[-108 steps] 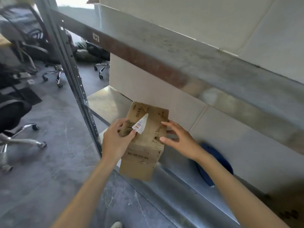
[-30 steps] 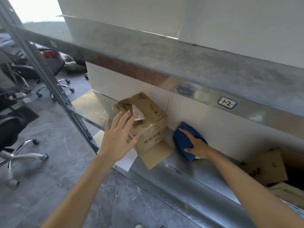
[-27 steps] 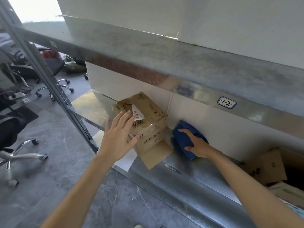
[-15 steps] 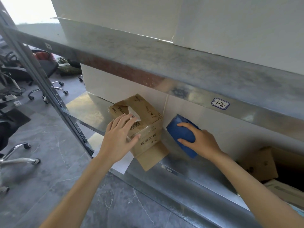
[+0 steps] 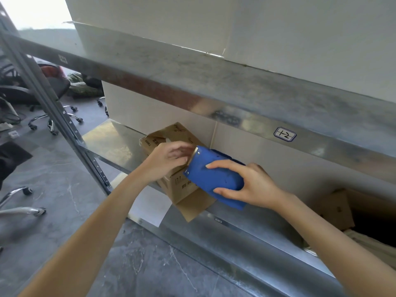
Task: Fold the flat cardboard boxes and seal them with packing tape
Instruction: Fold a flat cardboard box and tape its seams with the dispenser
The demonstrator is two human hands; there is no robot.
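Galvanised racking is carrying the work: the cardboard box [image 5: 182, 133] is sitting on the lower metal shelf [image 5: 120, 142] against the white back panel. One flap [image 5: 197, 207] is hanging over the shelf lip, beside a white sheet [image 5: 150, 206].

Against half a second earlier, the blue tape dispenser [image 5: 214, 179] is no longer standing on the shelf to the right of the box. The right hand [image 5: 255, 185] is now holding it in front of the box's near right corner. The left hand [image 5: 169, 159], previously lying flat on the box top, is now reaching to the dispenser's toothed cutter [image 5: 195, 150].

The right forearm is coming in from the lower right, and the right fingers [image 5: 216, 166] are wrapping over the dispenser's broad face with the thumb underneath. The left forearm is rising from the lower left. The left fingers [image 5: 182, 150] are curling close together right at the cutter, over the box top. Whether they are pinching tape cannot be told.
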